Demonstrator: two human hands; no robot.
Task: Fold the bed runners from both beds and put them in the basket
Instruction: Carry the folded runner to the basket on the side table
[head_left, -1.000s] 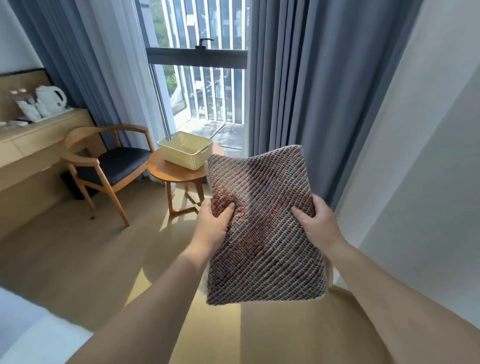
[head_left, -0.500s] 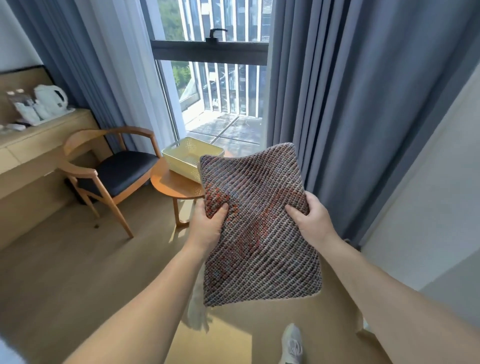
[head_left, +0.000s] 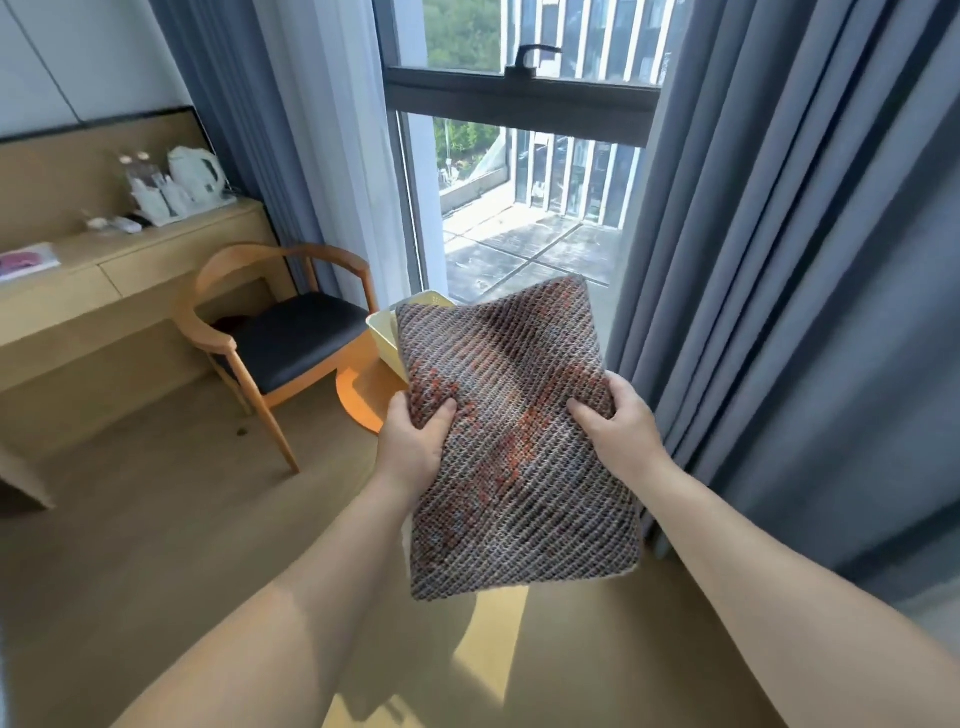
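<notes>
A folded bed runner (head_left: 514, 441), knitted in grey with rust-red patches, hangs flat in front of me. My left hand (head_left: 413, 441) grips its left edge with the thumb on top. My right hand (head_left: 618, 423) grips its right edge the same way. Behind the runner's upper left corner shows part of a pale yellow basket (head_left: 384, 332); most of it is hidden by the runner. The basket stands on a round wooden side table (head_left: 363, 395).
A wooden armchair (head_left: 270, 332) with a dark seat stands left of the side table. A long wooden desk (head_left: 104, 280) with a kettle (head_left: 195, 174) runs along the left wall. Grey curtains (head_left: 769, 260) hang to the right of the window (head_left: 519, 182). The floor is wood.
I have walked closer to the window and the side table. The runner, still held in both hands, now covers most of the basket. The bed corner has left the view.
</notes>
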